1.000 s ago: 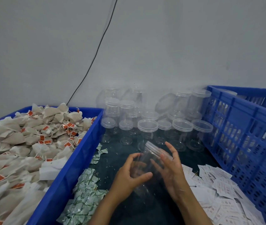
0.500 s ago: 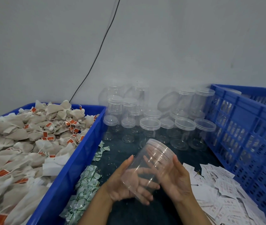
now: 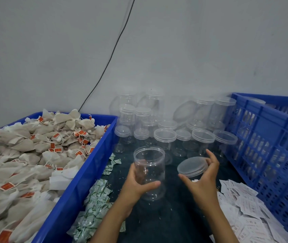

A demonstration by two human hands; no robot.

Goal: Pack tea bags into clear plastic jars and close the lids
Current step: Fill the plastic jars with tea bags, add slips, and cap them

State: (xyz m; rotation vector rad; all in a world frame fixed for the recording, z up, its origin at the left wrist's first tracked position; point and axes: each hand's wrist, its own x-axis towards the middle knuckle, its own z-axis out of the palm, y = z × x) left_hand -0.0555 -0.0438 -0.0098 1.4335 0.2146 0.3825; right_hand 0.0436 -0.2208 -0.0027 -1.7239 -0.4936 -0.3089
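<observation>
A small packing workroom — bulk stock laid out for hand packing.

From my feed: left of the grip, a blue crate (image 3: 80, 174) heaped with tea bags (image 3: 34, 151); beyond it, rows of lidded clear jars (image 3: 166, 137) against a bare grey wall (image 3: 192, 50); right of it, another blue crate (image 3: 266, 146) and loose paper labels (image 3: 245, 207) — sachets (image 3: 97, 195) scattered near the left crate.
</observation>
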